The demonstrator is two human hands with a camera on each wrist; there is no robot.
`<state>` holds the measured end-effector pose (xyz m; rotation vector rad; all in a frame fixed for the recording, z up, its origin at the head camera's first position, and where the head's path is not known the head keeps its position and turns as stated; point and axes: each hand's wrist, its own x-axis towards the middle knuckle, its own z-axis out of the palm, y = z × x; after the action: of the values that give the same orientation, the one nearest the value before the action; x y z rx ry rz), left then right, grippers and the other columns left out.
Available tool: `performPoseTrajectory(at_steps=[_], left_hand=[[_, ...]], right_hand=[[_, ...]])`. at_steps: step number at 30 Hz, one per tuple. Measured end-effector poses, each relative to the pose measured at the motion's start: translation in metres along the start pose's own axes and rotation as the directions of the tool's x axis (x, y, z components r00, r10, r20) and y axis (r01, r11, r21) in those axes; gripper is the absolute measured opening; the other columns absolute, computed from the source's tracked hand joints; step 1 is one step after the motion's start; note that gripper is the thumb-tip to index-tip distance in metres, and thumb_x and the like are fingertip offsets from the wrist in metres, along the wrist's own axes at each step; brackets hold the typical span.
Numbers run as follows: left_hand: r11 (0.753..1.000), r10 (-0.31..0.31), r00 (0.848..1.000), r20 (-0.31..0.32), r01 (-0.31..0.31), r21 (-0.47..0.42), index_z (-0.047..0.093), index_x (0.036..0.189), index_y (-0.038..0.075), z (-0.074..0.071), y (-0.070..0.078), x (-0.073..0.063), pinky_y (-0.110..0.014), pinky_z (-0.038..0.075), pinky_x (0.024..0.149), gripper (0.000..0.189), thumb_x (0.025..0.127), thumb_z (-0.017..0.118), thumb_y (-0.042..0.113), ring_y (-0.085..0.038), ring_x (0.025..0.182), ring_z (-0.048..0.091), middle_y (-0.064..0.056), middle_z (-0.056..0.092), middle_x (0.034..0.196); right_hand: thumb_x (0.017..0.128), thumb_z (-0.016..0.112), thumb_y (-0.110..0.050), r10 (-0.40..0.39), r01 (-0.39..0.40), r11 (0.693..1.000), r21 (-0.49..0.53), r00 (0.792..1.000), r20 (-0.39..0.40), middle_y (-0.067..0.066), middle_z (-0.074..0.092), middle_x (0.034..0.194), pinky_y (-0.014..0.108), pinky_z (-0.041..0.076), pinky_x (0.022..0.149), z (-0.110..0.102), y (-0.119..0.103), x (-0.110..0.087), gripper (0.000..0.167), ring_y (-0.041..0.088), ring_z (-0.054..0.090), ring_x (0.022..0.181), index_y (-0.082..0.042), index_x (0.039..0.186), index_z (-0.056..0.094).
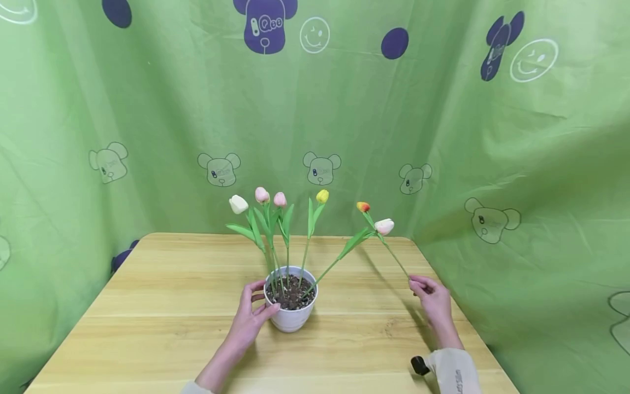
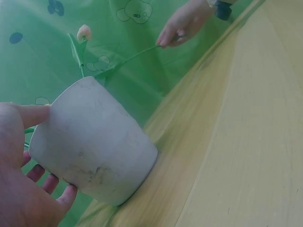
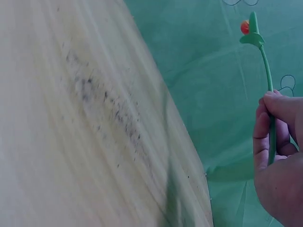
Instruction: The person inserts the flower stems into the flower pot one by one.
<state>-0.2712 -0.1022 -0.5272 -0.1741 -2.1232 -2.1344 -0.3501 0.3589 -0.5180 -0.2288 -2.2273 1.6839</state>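
Note:
A white flower pot (image 1: 290, 320) filled with dark soil (image 1: 295, 295) stands on the table. My left hand (image 1: 251, 317) grips it by the left side, thumb at the rim and fingers spread around the wall. In the pot stand a white tulip (image 1: 238, 204), two pink tulips (image 1: 262, 195) and a yellow tulip (image 1: 322, 196). A pale pink tulip (image 1: 384, 226) leans far out to the right from the soil. Right of the pot, my right hand (image 1: 433, 303) pinches the stem of an orange-red tulip (image 1: 363, 207), whose head tilts up and left, close to the pale pink one.
The wooden table (image 1: 197, 350) carries scattered soil crumbs (image 1: 389, 328) in front of the right hand, clearer in the right wrist view. A green curtain (image 1: 275, 109) with bear and smiley prints hangs around the back and sides.

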Motion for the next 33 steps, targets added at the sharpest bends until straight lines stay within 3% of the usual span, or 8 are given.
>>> performPoseTrajectory(at_steps=[7,15,19,24,28,33], left_hand=[[1.000,0.004,1.000,0.001,-0.004,0.004,0.040,0.149,0.011,0.001,0.000,0.000,-0.053,0.040,0.122,0.073,0.088,0.081,0.020,-0.036,0.137,0.046,-0.017,0.040,0.153],[1.000,0.005,1.000,-0.004,-0.005,0.003,0.041,0.149,0.011,0.000,0.000,0.000,-0.053,0.041,0.122,0.073,0.088,0.081,0.019,-0.036,0.137,0.046,-0.017,0.041,0.152],[1.000,0.004,1.000,-0.005,-0.004,0.002,0.040,0.149,0.011,0.000,0.000,0.000,-0.053,0.041,0.122,0.073,0.088,0.081,0.018,-0.036,0.136,0.046,-0.017,0.041,0.153],[1.000,0.002,1.000,-0.008,-0.002,-0.005,0.041,0.149,0.010,0.000,0.000,0.000,-0.053,0.041,0.122,0.073,0.088,0.080,0.014,-0.036,0.136,0.046,-0.017,0.041,0.152],[1.000,0.002,1.000,-0.008,-0.002,-0.008,0.040,0.149,0.010,0.000,0.000,0.000,-0.053,0.041,0.122,0.073,0.088,0.080,0.013,-0.037,0.136,0.046,-0.017,0.040,0.152],[1.000,-0.002,1.000,-0.007,0.002,-0.003,0.040,0.149,0.011,0.000,0.000,-0.001,-0.053,0.040,0.122,0.073,0.088,0.080,0.014,-0.037,0.137,0.045,-0.017,0.040,0.153]], right_hand=[[0.094,0.075,-0.006,0.047,-0.036,0.987,0.159,0.996,-0.070,-0.015,0.071,0.082,0.015,0.057,0.071,0.001,-0.005,0.000,0.037,0.005,0.064,0.077,0.005,0.128,0.067],[0.092,0.076,-0.001,0.021,0.012,0.946,0.325,0.995,-0.097,-0.010,0.073,0.082,0.015,0.059,0.073,0.006,-0.008,-0.004,0.026,0.007,0.066,0.073,0.001,0.118,0.074],[0.094,0.072,0.000,0.030,-0.001,0.907,0.420,0.998,-0.062,-0.008,0.075,0.086,0.014,0.060,0.075,0.011,-0.007,-0.008,0.022,0.007,0.067,0.076,-0.007,0.114,0.077],[0.099,0.064,0.001,0.063,-0.085,0.846,0.527,0.996,0.059,-0.007,0.072,0.096,0.011,0.058,0.080,0.016,-0.008,-0.015,0.025,0.003,0.064,0.083,-0.018,0.112,0.075],[0.103,0.058,-0.002,0.107,-0.156,0.815,0.559,0.987,0.119,-0.010,0.070,0.104,0.011,0.057,0.084,0.022,-0.012,-0.022,0.022,0.002,0.063,0.089,-0.016,0.116,0.068],[0.107,0.050,-0.004,0.152,-0.210,0.828,0.520,0.977,0.152,-0.016,0.068,0.103,0.012,0.054,0.084,0.033,-0.016,-0.033,0.045,0.000,0.059,0.091,0.004,0.150,0.039]])
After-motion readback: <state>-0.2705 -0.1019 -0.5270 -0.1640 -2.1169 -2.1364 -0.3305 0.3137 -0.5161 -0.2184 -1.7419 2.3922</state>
